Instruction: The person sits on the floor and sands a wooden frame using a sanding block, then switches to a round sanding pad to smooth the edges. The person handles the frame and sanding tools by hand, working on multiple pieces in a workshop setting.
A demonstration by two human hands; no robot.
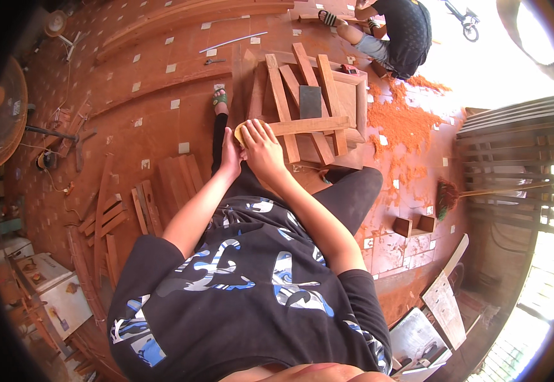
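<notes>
My right hand closes over the near end of a wooden strip, pressing a yellow piece that looks like sandpaper against it. Close beside it, my left hand holds the same end from the left, its fingers partly hidden. The strip reaches to the right across several other wooden strips, which lie roughly side by side on a wooden panel. A dark grey rectangular block rests on those strips, just beyond the one I hold.
Orange sawdust covers the tiles at right, near another person sitting low. A broom and open wooden boxes stand right. Wood pieces lie left, with a large fan beyond. My legs flank the panel.
</notes>
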